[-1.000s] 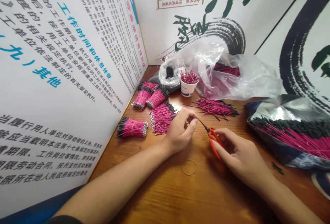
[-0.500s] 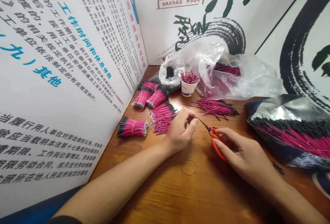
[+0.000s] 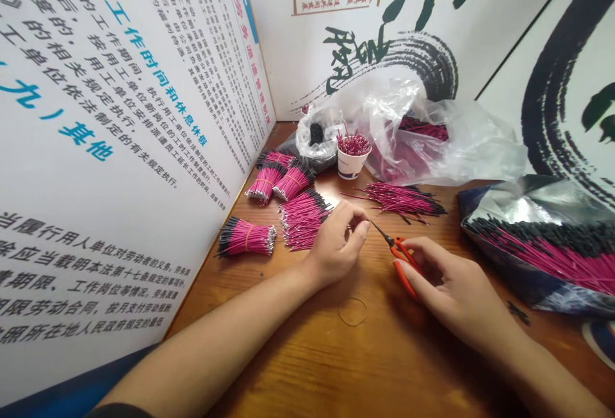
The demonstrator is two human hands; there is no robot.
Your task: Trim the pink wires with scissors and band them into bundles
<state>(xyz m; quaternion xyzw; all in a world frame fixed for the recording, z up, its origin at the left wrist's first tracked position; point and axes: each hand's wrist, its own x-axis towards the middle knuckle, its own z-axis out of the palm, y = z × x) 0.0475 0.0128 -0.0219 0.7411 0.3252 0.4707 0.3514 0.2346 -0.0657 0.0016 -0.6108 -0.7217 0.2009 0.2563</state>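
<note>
My right hand [image 3: 446, 283] grips a pair of orange-handled scissors [image 3: 401, 252], whose thin dark tips reach the fingertips of my left hand. Curled in a pinch, my left hand [image 3: 340, 238] hides whatever lies between thumb and forefinger. Just behind it is a loose heap of pink wires [image 3: 302, 218] with black ends and bright tips. A thin rubber band [image 3: 353, 311] rests on the wood in front of my left hand. Beyond the scissors lies another loose pile of pink wires [image 3: 401, 200].
Banded wire bundles [image 3: 248, 238] stand along the left panel [image 3: 144, 149]. A paper cup [image 3: 353, 165] of wires is at the back, beside clear plastic bags [image 3: 461, 149]. At right, a dark foil-lined bag [image 3: 542, 296] holds many wires. Small black bits [image 3: 519, 313] lie near it.
Hardly anything differs: my hands and the scissors hold nearly the same place, with only a tiny shift of the right hand.
</note>
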